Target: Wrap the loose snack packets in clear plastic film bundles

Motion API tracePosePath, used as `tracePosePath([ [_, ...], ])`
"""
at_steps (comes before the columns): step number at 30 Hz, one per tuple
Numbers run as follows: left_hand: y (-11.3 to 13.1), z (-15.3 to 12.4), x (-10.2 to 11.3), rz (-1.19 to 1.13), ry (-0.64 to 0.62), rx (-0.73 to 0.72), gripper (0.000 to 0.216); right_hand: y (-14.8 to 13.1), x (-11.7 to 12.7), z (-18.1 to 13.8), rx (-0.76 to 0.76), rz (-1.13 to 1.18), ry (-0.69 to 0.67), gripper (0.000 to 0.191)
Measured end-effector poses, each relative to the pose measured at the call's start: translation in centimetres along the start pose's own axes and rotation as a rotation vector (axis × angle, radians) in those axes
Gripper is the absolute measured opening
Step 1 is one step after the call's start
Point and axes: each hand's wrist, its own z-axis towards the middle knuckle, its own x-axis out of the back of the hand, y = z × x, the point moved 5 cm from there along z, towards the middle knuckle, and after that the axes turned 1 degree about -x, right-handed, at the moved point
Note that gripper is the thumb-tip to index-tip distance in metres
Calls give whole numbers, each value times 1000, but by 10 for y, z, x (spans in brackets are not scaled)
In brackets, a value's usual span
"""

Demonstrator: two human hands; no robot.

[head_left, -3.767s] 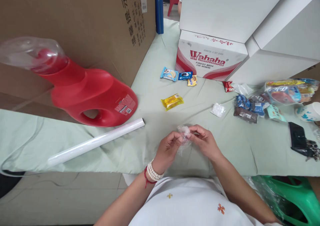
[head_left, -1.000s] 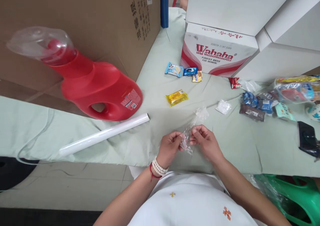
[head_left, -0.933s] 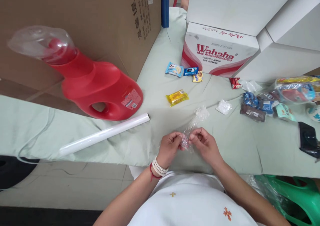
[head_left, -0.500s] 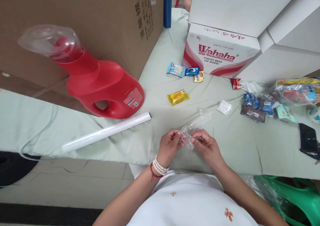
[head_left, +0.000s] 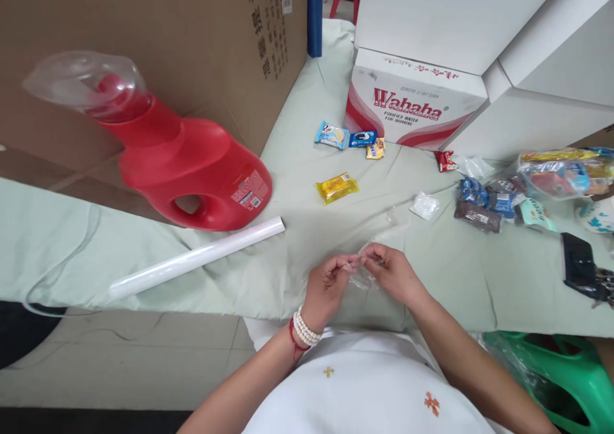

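Near the front of the green-clothed table (head_left: 292, 268), my left hand (head_left: 329, 287) and my right hand (head_left: 391, 271) meet fingertip to fingertip. Both pinch a crumpled clear plastic bag (head_left: 365, 279), whose loose part trails away from me behind the right hand. Fingers hide most of the gripped edge. Beyond the hands lies a yellow snack packet (head_left: 337, 188). To the right of it is a small white piece in clear wrap (head_left: 425, 205).
On the left stand a red jug (head_left: 201, 165) and a white tube (head_left: 196, 258), before a brown carton (head_left: 192, 31). A Wahaha box (head_left: 407, 105) is at the back, with small snacks (head_left: 330, 135) in front. Wrapped snacks (head_left: 480, 217) and a phone (head_left: 577, 261) lie right.
My hands have come closer together at the bag's edge, the right fingers now meeting the left. The bag sits lower and flatter. The whole view has shifted slightly.
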Motion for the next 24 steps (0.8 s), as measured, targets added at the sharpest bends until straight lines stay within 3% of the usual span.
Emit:
tracePosePath([
  [4, -3, -1, 11, 60, 114, 79, 15, -6, -5, 6, 92, -303, 92, 17],
  [8, 16, 4, 9, 364, 200, -110, 54, -14, -15, 3, 171, -578, 59, 29],
  [10, 19, 13, 0, 474, 137, -152, 49, -18, -16, 2, 185, -570, 30, 30],
  [13, 8, 28, -10, 410, -34, -32, 24, -19, -9, 2, 196, -421, 2, 29],
  [16, -4, 37, -13, 171, -104, 64, 31, -5, 5, -1, 106, -149, -26, 26],
  [19, -10, 41, -16, -18, -64, 105, 37, 15, 18, -10, -22, 127, 36, 32],
  [24, -15, 46, -27, -137, 104, 179, 32, 39, 32, -33, -139, 461, 328, 37],
])
